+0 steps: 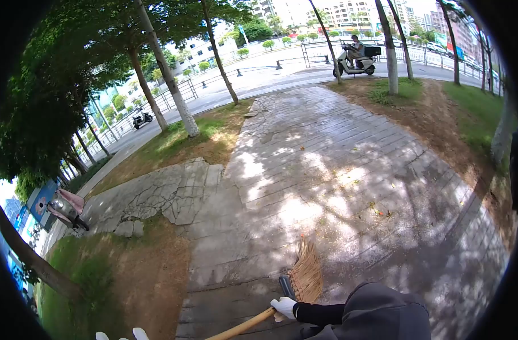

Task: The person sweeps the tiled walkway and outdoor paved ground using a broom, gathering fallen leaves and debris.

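Note:
My right hand [284, 307], in a white glove, is closed around the wooden handle of a broom [307, 275]. The handle slants down to the lower left and leaves the view. Beyond my fist, a dark tube-like part lies beside the straw bristles, which fan out over the paving. My left hand [139, 334], also in a white glove, shows only as a few fingertips at the bottom edge. Those fingers are apart and no object shows between them; the palm is out of view.
Sunlit paving [304, 147] with scattered leaves [378, 209] runs forward. Cracked concrete [162, 195] lies left. Several trees, one with a whitened trunk [182, 113], stand alongside. A person on a scooter [355, 56] is on the road ahead; a parked scooter [68, 208] stands left.

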`<action>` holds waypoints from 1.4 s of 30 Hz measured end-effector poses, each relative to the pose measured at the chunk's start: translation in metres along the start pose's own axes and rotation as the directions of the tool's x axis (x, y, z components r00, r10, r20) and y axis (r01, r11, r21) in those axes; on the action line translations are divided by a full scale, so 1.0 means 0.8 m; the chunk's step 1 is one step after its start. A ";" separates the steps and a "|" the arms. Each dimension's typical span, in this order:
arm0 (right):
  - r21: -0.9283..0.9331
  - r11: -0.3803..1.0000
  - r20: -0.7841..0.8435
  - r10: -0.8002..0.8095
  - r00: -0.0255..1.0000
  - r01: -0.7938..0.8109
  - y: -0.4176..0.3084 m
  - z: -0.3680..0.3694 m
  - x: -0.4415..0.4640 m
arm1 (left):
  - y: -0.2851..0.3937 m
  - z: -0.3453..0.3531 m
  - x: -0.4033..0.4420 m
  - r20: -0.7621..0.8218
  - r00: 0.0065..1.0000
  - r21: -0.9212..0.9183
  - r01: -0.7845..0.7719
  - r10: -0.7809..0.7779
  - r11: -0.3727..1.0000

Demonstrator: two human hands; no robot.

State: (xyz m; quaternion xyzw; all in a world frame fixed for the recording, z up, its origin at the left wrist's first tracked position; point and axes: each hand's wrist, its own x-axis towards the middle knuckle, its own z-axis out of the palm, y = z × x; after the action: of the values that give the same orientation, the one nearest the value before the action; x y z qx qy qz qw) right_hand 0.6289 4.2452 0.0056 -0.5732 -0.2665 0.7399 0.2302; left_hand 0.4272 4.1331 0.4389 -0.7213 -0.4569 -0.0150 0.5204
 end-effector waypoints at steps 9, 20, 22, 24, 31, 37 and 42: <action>-0.730 0.097 0.210 -0.910 0.357 0.676 -0.174 0.005 -0.292 | 0.045 0.018 0.134 -0.505 0.862 0.101 0.008 0.044 0.995; -0.064 0.078 -0.784 -0.621 -0.002 0.995 -0.188 -0.329 -0.468 | 0.538 -0.029 0.180 0.172 0.856 -0.260 0.517 0.488 -0.816; 0.025 -0.090 -0.800 -0.599 -0.034 0.996 -0.161 -0.391 -0.530 | 0.642 -0.054 0.174 0.109 0.559 0.574 0.639 0.822 -0.511; 0.063 -0.106 -0.800 -0.599 -0.013 0.992 -0.124 -0.437 -0.586 | 0.695 -0.106 0.204 0.058 0.461 0.879 0.397 0.886 -0.265; -0.294 -0.166 -0.895 -0.298 -0.333 0.941 0.050 -0.553 -0.785 | 0.837 -0.222 0.290 0.142 -0.021 0.950 0.283 0.990 -0.130; -0.550 0.101 -0.829 0.058 -0.557 0.829 0.334 -0.477 -1.047 | 0.952 -0.330 0.243 0.107 -0.325 0.815 0.570 0.940 0.104; -0.617 0.228 -0.576 0.522 -0.629 0.754 0.394 -0.342 -1.069 | 1.064 -0.398 0.223 -0.271 -0.320 0.635 0.649 0.908 0.419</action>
State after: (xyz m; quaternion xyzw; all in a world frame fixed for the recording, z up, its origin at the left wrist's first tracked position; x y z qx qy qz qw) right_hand 1.0861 3.4919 0.3636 -0.4249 0.1833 -0.3483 0.8152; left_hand 1.2501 3.9698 0.0460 -0.0472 0.4131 -0.2342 0.8788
